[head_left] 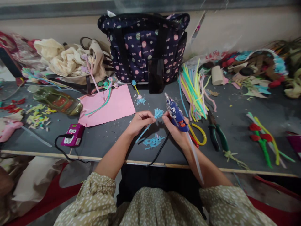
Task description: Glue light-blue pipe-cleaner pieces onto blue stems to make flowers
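My left hand pinches a light blue chenille-stem flower, just below its fringed head. The stem slants down toward me. In my right hand is a blue hot glue gun, its nozzle pointing up and away and a clear glue stick trailing from its back. The thumb and finger of that hand reach to the right side of the flower head. Short blue cut pieces lie in a pile below my hands. Beyond the flower lies a small blue and yellow piece.
Pink paper, a glass bottle and a purple power socket are at left. A dotted bag with a phone stands behind. Chenille stems, yellow-handled scissors and pliers lie at right.
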`<state>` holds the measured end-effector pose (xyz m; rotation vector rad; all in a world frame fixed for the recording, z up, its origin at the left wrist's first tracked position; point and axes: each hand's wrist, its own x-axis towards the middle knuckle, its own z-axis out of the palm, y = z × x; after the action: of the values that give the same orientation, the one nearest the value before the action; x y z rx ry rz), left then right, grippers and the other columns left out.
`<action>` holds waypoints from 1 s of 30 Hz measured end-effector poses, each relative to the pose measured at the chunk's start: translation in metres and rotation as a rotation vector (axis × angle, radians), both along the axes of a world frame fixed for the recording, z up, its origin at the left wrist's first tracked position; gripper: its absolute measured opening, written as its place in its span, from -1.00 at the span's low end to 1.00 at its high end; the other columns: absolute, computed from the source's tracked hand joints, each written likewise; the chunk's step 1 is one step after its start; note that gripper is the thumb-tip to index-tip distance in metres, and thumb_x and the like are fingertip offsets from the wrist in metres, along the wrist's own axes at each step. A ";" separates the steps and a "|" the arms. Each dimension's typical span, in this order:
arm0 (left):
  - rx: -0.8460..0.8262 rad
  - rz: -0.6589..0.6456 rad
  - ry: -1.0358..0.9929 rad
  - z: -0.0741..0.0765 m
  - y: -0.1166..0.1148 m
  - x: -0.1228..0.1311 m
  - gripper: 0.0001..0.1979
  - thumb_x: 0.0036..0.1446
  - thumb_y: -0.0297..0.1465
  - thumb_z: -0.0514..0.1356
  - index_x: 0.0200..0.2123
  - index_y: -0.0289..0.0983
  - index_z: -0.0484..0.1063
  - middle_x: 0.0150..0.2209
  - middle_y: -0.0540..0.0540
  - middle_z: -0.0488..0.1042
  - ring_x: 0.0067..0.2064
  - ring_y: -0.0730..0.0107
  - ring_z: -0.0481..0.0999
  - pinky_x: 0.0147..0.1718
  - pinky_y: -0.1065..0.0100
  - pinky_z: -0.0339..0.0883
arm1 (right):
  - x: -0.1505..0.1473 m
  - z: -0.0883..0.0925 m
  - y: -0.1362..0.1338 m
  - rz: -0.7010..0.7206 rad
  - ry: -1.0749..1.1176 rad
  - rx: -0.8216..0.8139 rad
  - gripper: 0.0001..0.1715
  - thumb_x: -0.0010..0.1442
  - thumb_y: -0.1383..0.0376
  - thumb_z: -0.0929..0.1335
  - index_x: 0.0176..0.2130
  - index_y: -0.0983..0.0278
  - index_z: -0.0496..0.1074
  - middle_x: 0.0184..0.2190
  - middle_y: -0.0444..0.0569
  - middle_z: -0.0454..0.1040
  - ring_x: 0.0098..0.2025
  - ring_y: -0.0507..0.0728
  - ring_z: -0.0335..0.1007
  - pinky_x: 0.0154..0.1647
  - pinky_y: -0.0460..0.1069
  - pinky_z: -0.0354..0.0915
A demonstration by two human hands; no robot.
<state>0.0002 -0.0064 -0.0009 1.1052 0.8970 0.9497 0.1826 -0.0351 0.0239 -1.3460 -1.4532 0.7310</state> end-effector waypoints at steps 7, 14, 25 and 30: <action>-0.004 0.006 0.024 -0.001 0.001 0.000 -0.81 -0.05 -0.32 0.39 -0.50 -0.29 0.47 -0.57 0.06 0.34 -0.58 0.60 0.20 -0.58 0.47 0.05 | -0.002 0.002 -0.001 -0.012 0.016 -0.037 -0.77 0.13 0.12 0.41 -0.38 0.24 0.51 -0.47 -0.11 0.50 -0.42 0.09 0.41 -0.29 0.01 0.38; -0.004 -0.017 0.023 -0.001 0.000 0.000 -0.80 -0.04 -0.33 0.39 -0.50 -0.30 0.46 -0.59 0.08 0.32 -0.59 0.63 0.20 -0.59 0.49 0.06 | -0.003 0.005 -0.001 -0.010 0.014 -0.062 -0.78 0.13 0.13 0.41 -0.37 0.24 0.51 -0.47 -0.12 0.50 -0.43 0.08 0.40 -0.30 0.00 0.37; -0.060 -0.003 0.016 0.000 0.000 0.003 -0.78 -0.07 -0.31 0.40 -0.51 -0.31 0.45 -0.60 0.09 0.30 -0.61 0.63 0.21 -0.61 0.50 0.10 | -0.002 0.002 0.000 0.010 0.006 -0.050 -0.78 0.16 0.14 0.40 -0.39 0.24 0.49 -0.47 -0.12 0.49 -0.42 0.08 0.39 -0.30 0.00 0.36; -0.092 -0.011 0.003 0.002 0.000 0.003 -0.77 -0.08 -0.31 0.40 -0.51 -0.31 0.45 -0.60 0.09 0.31 -0.61 0.64 0.22 -0.62 0.51 0.11 | -0.001 -0.004 0.002 0.015 0.032 -0.041 -0.79 0.15 0.14 0.41 -0.38 0.23 0.50 -0.47 -0.13 0.48 -0.44 0.06 0.38 -0.32 0.00 0.36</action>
<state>0.0037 -0.0063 0.0007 1.0323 0.9272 0.8901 0.1814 -0.0330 0.0195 -1.3496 -1.4317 0.7926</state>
